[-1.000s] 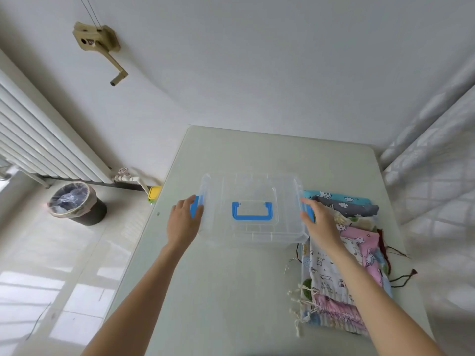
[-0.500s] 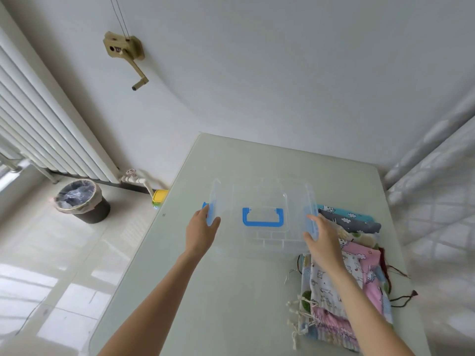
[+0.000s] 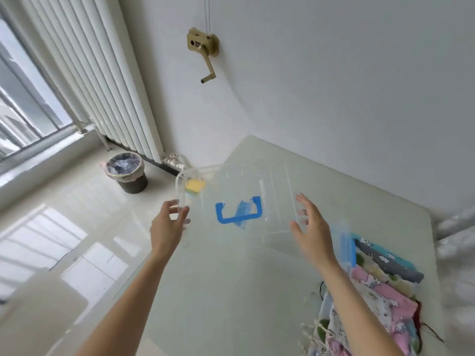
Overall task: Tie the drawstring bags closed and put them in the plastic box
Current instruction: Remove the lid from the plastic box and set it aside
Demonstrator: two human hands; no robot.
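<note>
The clear lid (image 3: pixel 239 191) with a blue handle (image 3: pixel 237 211) is lifted and tilted above the table's left edge. My left hand (image 3: pixel 167 227) pinches its left rim between thumb and fingers. The straight, spread fingers of my right hand (image 3: pixel 309 227) lie at the lid's right edge. Below and to the right, the clear plastic box (image 3: pixel 280 240) stands on the table, blurred, with a blue latch (image 3: pixel 347 246) on its right side. Several patterned drawstring bags (image 3: pixel 380 291) lie in a pile at the front right, their cords loose.
The pale glass table (image 3: pixel 226 299) stands against a white wall. On the floor to the left are a lined waste bin (image 3: pixel 128 176), a radiator (image 3: pixel 102 86) and a yellow object (image 3: pixel 195 185). A crank (image 3: pixel 205 55) hangs on the wall. Something white (image 3: pixel 38 312) is at the front left.
The lid has come up off the box and swung left, tilted. Both hands left the side latches for the lid's edges. The camera has turned left and up.
</note>
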